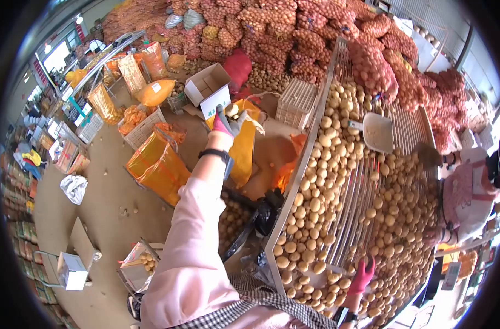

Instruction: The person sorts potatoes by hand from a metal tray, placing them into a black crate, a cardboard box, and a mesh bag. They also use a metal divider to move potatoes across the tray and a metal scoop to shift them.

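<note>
My left hand (pixel 228 122), in a pink and grey glove, reaches far forward, its fingers around potatoes (pixel 232 111). It is over the top of a yellow-orange bag (pixel 241 153), beside an open white carton (pixel 207 88). My right hand (pixel 363 276), in a pink glove, is low over the slatted sorting table (pixel 351 205) with its fingers spread and nothing visible between them. Many loose potatoes (pixel 310 208) lie around it on the slats.
A white scoop (pixel 377 133) lies on the potatoes. A co-worker (pixel 469 192) at the right reaches over the table's far side. A white crate (pixel 296 104) and an orange bag (pixel 158 164) stand on the floor. Red net sacks (pixel 261 38) are piled behind.
</note>
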